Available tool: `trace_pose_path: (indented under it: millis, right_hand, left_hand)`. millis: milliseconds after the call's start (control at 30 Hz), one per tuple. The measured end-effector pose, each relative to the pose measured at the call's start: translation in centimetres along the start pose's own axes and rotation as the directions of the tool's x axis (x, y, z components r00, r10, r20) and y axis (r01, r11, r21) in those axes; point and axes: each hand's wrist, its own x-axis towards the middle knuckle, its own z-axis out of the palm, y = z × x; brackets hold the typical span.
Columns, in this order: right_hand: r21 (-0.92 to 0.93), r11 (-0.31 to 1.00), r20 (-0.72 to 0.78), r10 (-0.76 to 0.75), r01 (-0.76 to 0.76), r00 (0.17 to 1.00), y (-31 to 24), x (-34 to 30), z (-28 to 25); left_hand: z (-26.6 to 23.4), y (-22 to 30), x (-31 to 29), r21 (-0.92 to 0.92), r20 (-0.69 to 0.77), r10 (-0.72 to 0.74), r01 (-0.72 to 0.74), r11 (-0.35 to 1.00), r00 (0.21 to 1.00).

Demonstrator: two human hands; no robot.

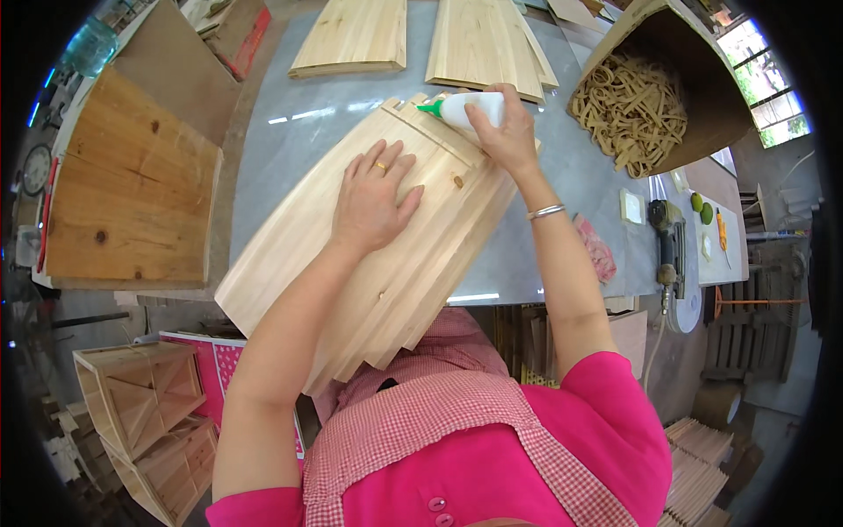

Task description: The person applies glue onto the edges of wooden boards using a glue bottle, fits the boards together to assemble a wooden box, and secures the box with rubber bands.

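A stack of boards (413, 237) lies on a worktable (290, 149), a squeeze bottle (472, 111) at its far end. More boards (351, 35) lie behind. At right, a carton (724, 79) holds loose strips (628, 114); nearer sit a cloth (597, 249) and, right of it, a hand tool (672, 241). A wooden panel (132, 184) stands left, crates (145, 386) at lower left.

head | looks down (fisheye) | near workbench (290, 162) | outer view seems blurred

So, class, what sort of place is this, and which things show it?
Probably a woodworking workshop: the overlapping wooden boards, the white squeeze bottle with its green nozzle, and what looks like a pneumatic nail gun suggest it.
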Motion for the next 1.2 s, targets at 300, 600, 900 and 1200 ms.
trace_pose_path:
  millis: [300, 600, 900, 1200]
  right_hand:
    - [-0.126, 0.992, 0.132, -0.004, 0.021, 0.991, 0.5, -3.7, -9.9]
    - [-0.023, 0.992, 0.033, 0.124, -0.124, 0.992, 0.1, -4.5, -10.7]
    - [0.208, 0.977, -0.051, 0.055, -0.043, 0.997, -4.5, -2.2, 2.5]
    - [-0.019, 0.988, 0.083, -0.151, 0.153, 0.985, -4.8, -1.4, -0.3]
  left_hand:
    - [0.0, -0.3, 0.0, 0.017, 0.010, 0.000, 0.000, 1.000, 1.000]
    - [0.1, -0.5, -0.3, 0.016, -0.017, -0.012, 0.012, 1.000, 1.000]
    - [-0.1, -0.1, -0.1, -0.009, -0.039, -0.022, 0.022, 1.000, 0.999]
    - [0.0, -0.3, -0.1, -0.011, -0.047, -0.020, 0.019, 1.000, 0.999]
